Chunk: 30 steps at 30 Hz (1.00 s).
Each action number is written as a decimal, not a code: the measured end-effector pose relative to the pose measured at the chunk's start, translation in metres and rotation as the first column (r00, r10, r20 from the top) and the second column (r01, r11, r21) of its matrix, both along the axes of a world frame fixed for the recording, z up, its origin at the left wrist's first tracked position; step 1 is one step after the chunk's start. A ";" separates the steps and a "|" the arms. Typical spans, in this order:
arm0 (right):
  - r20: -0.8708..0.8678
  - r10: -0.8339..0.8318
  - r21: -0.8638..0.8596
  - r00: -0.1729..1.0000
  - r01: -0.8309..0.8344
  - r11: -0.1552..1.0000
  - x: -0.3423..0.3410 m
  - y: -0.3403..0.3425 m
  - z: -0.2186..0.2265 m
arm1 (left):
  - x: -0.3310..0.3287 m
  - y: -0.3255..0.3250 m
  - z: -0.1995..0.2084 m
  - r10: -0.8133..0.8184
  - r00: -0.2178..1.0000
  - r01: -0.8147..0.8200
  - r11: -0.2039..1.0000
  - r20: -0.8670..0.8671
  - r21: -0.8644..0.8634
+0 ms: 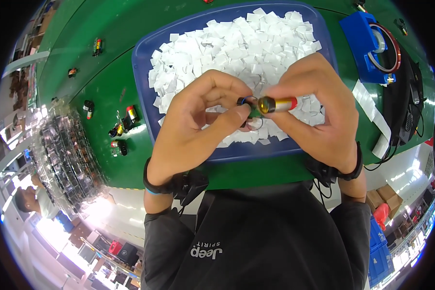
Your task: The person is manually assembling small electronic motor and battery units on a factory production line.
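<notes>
Above a blue plastic tub (141,72) heaped with small white paper pieces (237,43), my two hands come close together. My right hand (324,104) pinches a small cylinder (281,104) with a silver body, a red end and an amber, shiny front. In the fingers of my left hand (193,116) is a small black part (242,101), largely covered by the thumb and fingertips. Thin wires (257,126) loop between the black part and the cylinder. Motion blurs the spot where the fingertips meet, so I cannot tell whether the two pieces touch.
Several similar small wired pieces (131,113) lie on the green table (106,82) to the left. Plastic-wrapped stacked trays (67,150) stand at its left edge. At the right are a blue tape dispenser (357,41), a white strip (373,112) and a black bag-like object (411,96) with cables.
</notes>
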State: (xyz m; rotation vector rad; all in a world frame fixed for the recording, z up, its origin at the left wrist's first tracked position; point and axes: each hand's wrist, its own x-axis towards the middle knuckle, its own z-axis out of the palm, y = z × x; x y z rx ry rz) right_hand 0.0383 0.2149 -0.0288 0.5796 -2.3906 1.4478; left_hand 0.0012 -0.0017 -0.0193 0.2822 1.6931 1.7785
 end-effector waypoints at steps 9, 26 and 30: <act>-0.149 0.187 0.035 0.971 -0.184 0.982 0.003 -0.006 -0.008 | -0.004 0.001 -0.008 -0.166 0.978 0.170 0.985 0.123 -0.024; -0.075 0.101 0.128 0.992 -0.091 0.988 0.003 0.001 0.003 | -0.001 -0.001 0.002 -0.046 0.980 0.031 0.996 0.195 0.080; -0.080 0.077 0.169 0.994 -0.062 0.984 0.004 -0.002 0.005 | 0.001 0.001 -0.002 0.031 0.989 -0.048 0.992 0.146 0.113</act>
